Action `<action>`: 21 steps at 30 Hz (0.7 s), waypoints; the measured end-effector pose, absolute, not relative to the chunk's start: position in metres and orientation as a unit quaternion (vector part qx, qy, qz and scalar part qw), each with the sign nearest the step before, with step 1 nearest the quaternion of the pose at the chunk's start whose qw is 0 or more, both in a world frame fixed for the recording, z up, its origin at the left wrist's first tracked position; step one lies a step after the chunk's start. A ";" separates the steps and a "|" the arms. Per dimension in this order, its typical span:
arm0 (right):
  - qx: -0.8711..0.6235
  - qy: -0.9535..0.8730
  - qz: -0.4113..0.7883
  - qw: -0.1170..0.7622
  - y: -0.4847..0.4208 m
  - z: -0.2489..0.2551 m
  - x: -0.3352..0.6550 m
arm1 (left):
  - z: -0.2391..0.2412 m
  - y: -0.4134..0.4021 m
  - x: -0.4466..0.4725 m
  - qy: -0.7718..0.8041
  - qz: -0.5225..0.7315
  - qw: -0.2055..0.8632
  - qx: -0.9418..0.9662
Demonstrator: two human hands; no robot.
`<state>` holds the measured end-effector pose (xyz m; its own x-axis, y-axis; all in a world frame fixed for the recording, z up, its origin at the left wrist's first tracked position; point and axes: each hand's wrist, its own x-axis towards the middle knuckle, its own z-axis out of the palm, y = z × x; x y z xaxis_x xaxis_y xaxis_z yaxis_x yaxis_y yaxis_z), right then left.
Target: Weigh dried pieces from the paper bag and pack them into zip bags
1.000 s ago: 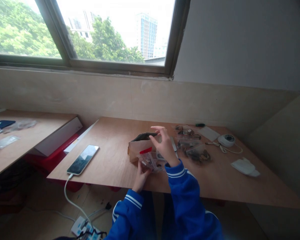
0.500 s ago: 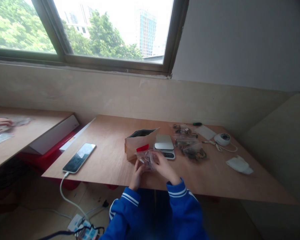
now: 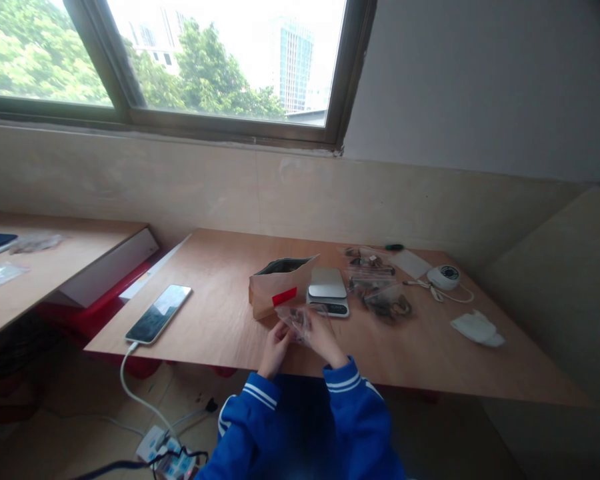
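Note:
A clear plastic bag (image 3: pixel 297 321) with small dark contents is between my two hands near the table's front edge. My left hand (image 3: pixel 279 339) pinches its lower left side. On the other side, my right hand (image 3: pixel 321 331) is closed on the bag, its fingers partly hidden by the plastic. Just behind the bag stands an open brown paper pouch (image 3: pixel 267 291) with a red label (image 3: pixel 285 297) on its front. Right of the pouch lies a small kitchen scale (image 3: pixel 327 284), its plate bare.
Clear bags of dark parts (image 3: pixel 380 293) lie right of the scale. Further right are a white dome camera (image 3: pixel 443 277) with its cable and a crumpled white wrapper (image 3: pixel 477 329). A phone (image 3: pixel 159 315) charges at the left. A power strip (image 3: pixel 166 453) lies on the floor.
My right hand has shifted slightly left and down at the bag, which now sits lower, uncovering more of the red label. Another person's hand has left the table at the far left.

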<state>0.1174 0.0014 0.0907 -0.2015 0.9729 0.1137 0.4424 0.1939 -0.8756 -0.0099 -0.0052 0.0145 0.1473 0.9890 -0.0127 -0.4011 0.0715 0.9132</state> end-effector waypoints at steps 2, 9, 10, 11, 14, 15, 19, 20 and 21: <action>-0.515 -0.680 0.365 0.372 0.003 0.086 0.118 | 0.015 -0.005 -0.010 0.359 0.544 0.634 0.416; -0.514 -0.645 0.383 0.417 0.003 0.083 0.125 | 0.016 -0.005 -0.011 0.361 0.531 0.640 0.423; -0.521 -0.636 0.382 0.423 0.003 0.084 0.126 | 0.016 -0.005 -0.011 0.361 0.532 0.640 0.420; -0.526 -0.626 0.383 0.429 0.002 0.084 0.126 | 0.016 -0.005 -0.011 0.360 0.534 0.641 0.417; -0.529 -0.604 0.398 0.444 0.001 0.084 0.128 | 0.016 -0.005 -0.011 0.359 0.536 0.641 0.415; -0.525 -0.600 0.405 0.447 0.001 0.083 0.129 | 0.017 -0.005 -0.011 0.360 0.537 0.641 0.414; -0.508 -0.612 0.419 0.438 0.001 0.081 0.129 | 0.018 -0.005 -0.010 0.365 0.536 0.642 0.408; -0.503 -0.620 0.422 0.431 0.001 0.081 0.129 | 0.018 -0.005 -0.010 0.364 0.537 0.643 0.407; -0.496 -0.627 0.425 0.424 0.001 0.082 0.128 | 0.018 -0.005 -0.010 0.362 0.538 0.643 0.407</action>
<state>0.1285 0.0010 0.0818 -0.1484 0.9827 0.1104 0.2624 0.1468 -0.9537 -0.0102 -0.0048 0.0177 0.1592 0.9868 -0.0287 -0.3966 0.0906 0.9135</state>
